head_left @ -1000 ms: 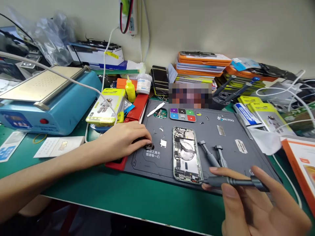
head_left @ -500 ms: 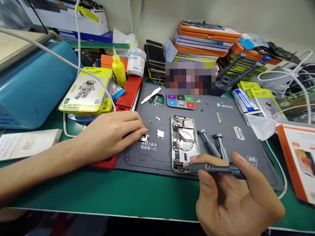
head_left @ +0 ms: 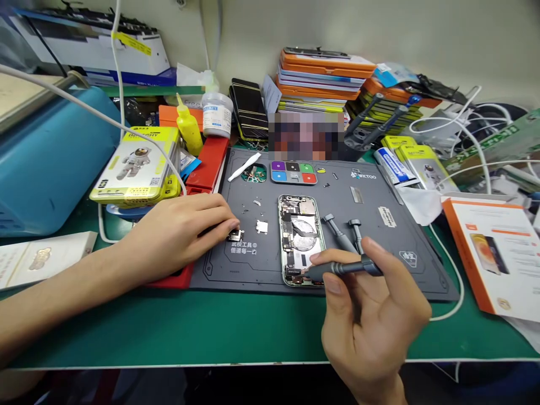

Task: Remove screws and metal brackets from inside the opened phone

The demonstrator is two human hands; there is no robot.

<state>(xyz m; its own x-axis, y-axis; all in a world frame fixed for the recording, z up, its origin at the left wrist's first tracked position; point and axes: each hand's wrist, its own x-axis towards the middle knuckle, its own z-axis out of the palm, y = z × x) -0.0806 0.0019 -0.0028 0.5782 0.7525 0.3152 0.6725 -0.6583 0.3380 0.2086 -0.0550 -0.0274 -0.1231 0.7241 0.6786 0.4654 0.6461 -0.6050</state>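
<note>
With its back or screen off and its insides bare, the phone [head_left: 300, 242] lies flat on the grey mat [head_left: 270, 274], near the mat's front edge. At its near end the driver [head_left: 348, 268] meets it at a slant; whether the bit sits in a screw is too small to tell. The right hand [head_left: 373, 306] pinches the driver between thumb and fingers, one fingertip bearing on its end cap.

Left of the phone, the left hand [head_left: 198, 225] rests with its fingers bent and close together, tips at a small part [head_left: 236, 235]; I cannot tell whether it grips or only touches it. Just beside lies a metal plate [head_left: 262, 226], with tiny bits beyond.

I judge the work to be partway: the phone is opened, while the small part and the plate lie outside it. What seems left is the work at the near end and whatever those loose pieces call for; whether they belong to this phone does not show.

Two more drivers [head_left: 340, 233] lie right of the phone, a colour tray [head_left: 293, 173] behind it, and a white stick [head_left: 244, 167] farther left.
</note>
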